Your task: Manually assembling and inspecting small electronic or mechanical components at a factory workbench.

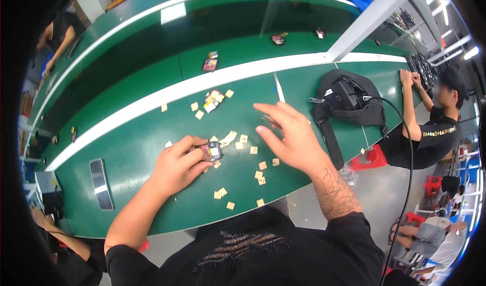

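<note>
My left hand (180, 165) grips a small square black-framed electronic device (213, 151) between thumb and fingers, low over the green table. Its face shows a whitish patch with red and yellow parts. My right hand (291, 136) is raised to the right of the device, touching nothing I can make out. Its thumb and forefinger are apart; the other fingers partly hide one another. Small pale-yellow square pieces (253, 150) lie scattered between and below my hands. Beyond them rests a small cluster of parts (213, 100) with yellow squares on it.
A phone (102, 184) lies at the left. A black bag (350, 99) with a cable stands at the right, near a white upright post (372, 20). More small devices (210, 62) sit beyond the white rail (243, 63). A co-worker (435, 108) sits at the right end.
</note>
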